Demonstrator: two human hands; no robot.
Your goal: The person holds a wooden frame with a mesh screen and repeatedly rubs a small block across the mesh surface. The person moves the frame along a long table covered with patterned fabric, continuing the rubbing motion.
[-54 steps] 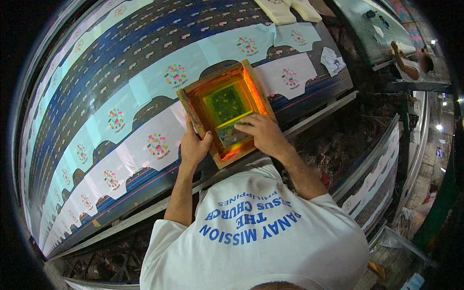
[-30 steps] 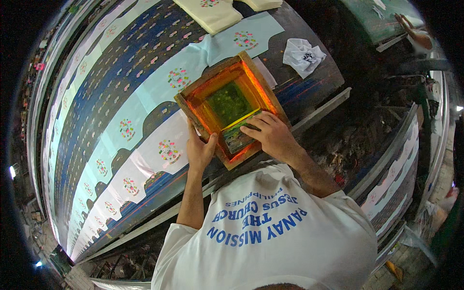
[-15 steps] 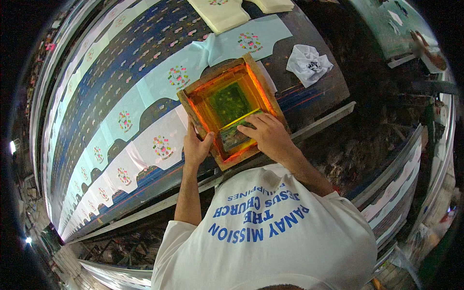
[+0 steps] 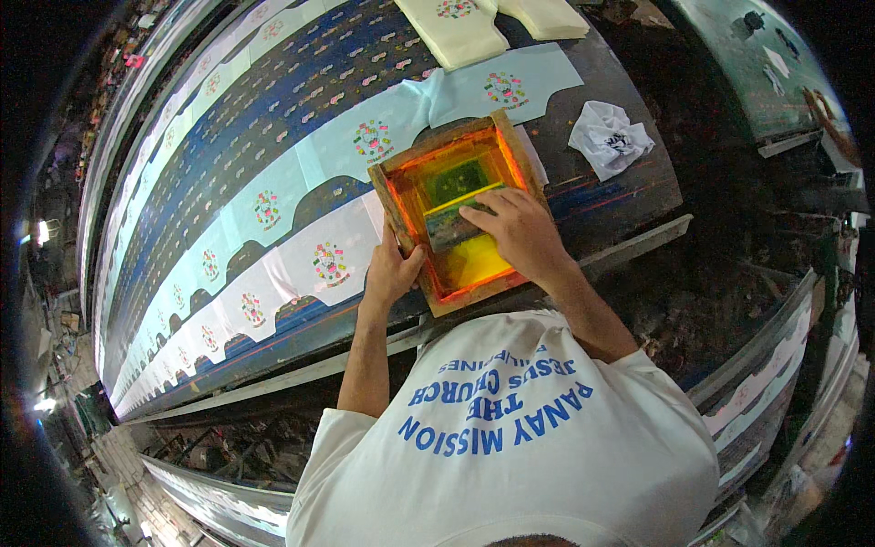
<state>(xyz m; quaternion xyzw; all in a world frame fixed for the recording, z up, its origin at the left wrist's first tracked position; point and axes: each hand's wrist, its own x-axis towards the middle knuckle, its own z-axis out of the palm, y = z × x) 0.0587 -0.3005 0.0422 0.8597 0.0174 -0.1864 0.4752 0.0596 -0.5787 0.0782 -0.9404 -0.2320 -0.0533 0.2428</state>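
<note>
A wooden screen-printing frame (image 4: 437,140) with amber-lit inner walls and yellow-orange mesh lies tilted over the printed fabric in front of me. My left hand (image 4: 392,272) grips its left side, thumb on the rim and fingers along the outer edge. Inside, my right hand (image 4: 524,235) is closed on a dark squeegee (image 4: 450,230) with a bright yellow upper edge, pressed against the mesh. Dark green stencil shows just beyond the squeegee. Part of my right fingers' grip is hidden behind the hand.
Pale blue fabric pieces (image 4: 314,146) and white ones (image 4: 296,251) with colourful round prints line the long dark table. A stack of cream cloth (image 4: 456,41) lies at the far edge, a crumpled white stained cloth (image 4: 609,141) to the right. A metal rail (image 4: 643,246) borders the near side.
The squeegee and my right hand have slid across the mesh, away from me, uncovering yellow mesh nearer my body. My left hand keeps its hold. The whole view has shifted slightly.
</note>
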